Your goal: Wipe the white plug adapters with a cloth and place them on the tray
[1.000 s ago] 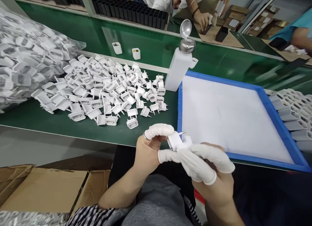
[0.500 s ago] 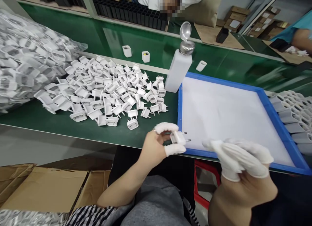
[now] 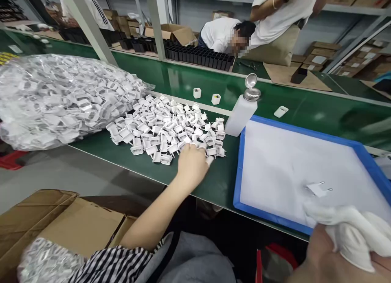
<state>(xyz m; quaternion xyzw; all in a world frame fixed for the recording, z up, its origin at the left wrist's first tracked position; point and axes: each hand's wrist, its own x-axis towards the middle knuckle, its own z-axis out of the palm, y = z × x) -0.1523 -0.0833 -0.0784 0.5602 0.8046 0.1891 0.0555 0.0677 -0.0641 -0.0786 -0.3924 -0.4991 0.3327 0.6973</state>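
My left hand (image 3: 192, 163) reaches over the green bench onto the near edge of a pile of white plug parts (image 3: 165, 128). Its fingers bend down into the pile and are mostly hidden behind the back of the hand; one white finger cot shows. My right hand (image 3: 345, 250) is at the bottom right corner, closed round a crumpled white cloth (image 3: 351, 230). One white plug part (image 3: 319, 189) with two pins lies alone on the white sheet inside the blue tray (image 3: 238, 181), just beyond the cloth.
A white dispenser bottle (image 3: 241, 116) with an open metal cap stands at the tray's far left corner. A clear bag of plug parts (image 3: 61, 99) lies at the left. Cardboard boxes (image 3: 61, 226) sit below the bench. Small white housings (image 3: 216, 98) ride the belt. Two people work across it.
The plug part left my left hand and now lies in the tray. My left hand moved out to the pile; my right hand drew back to the lower right. The view tilted up.
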